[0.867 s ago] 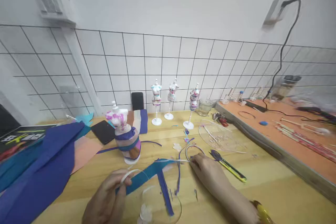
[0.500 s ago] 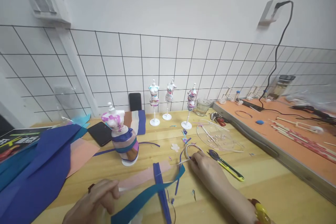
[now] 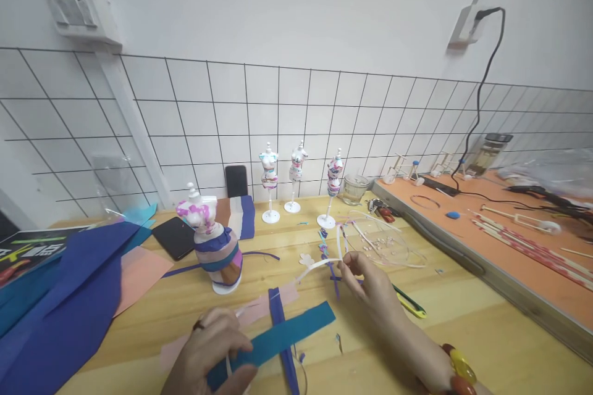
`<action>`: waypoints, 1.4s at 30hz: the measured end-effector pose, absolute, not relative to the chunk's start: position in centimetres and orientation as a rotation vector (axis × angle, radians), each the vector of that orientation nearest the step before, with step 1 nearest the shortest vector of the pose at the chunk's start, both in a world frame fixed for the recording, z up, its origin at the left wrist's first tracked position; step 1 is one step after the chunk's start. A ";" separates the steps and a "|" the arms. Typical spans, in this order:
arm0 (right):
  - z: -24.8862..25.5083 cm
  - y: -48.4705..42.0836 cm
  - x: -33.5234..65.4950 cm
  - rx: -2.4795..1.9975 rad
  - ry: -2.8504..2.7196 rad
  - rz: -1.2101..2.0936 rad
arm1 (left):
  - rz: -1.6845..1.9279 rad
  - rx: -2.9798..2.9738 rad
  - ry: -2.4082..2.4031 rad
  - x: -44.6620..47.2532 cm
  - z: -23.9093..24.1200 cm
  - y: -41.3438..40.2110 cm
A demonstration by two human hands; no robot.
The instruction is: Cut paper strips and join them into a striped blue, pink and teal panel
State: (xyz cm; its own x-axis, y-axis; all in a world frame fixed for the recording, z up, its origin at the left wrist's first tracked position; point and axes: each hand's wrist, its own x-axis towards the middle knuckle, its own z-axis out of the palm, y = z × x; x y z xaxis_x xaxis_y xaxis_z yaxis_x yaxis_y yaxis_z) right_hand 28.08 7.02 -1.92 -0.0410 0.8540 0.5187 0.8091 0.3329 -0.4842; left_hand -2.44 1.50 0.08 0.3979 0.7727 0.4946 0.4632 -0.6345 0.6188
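Observation:
My right hand pinches a narrow white strip, thumb against fingertips. The strip bends at the fingers, with one end rising toward the table's back and the other trailing left. My left hand is low at the left, thumb and fingers apart over the near end of a teal strip. Whether it touches that strip I cannot tell. Beneath the teal strip lie a dark blue strip and a pink strip. A large painted mannequin torso, wrapped in coloured bands, stands beyond my left hand.
Three small mannequins stand at the back by a glass jar. A yellow-green and black tool lies beside my right forearm. Blue sheets cover the left side; a black phone lies near them. An orange board edges the right.
My right hand has lifted the white strip, which was a loop on the table, and it now hangs more open. My left hand moved right over the teal strip, which has straightened out.

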 end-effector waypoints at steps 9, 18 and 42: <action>-0.8 3.6 24.2 -0.876 -2.196 -0.166 | 1.226 1.918 1.261 -1.5 -0.6 0.5; -0.8 2.6 22.7 -0.755 -2.300 -0.093 | 0.898 1.103 0.787 2.5 -1.9 -0.7; -2.7 5.7 25.3 -1.296 -2.314 -0.225 | 0.776 1.305 1.274 1.9 -2.5 1.1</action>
State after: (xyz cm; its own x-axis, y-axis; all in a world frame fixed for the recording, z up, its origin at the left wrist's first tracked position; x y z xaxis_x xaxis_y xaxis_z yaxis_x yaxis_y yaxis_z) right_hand 25.29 5.74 -2.70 -0.4396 0.7596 0.4793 0.8378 0.5392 -0.0860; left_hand 1.90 1.07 -2.53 0.2072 0.9513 -0.2284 0.2335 0.1787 0.9558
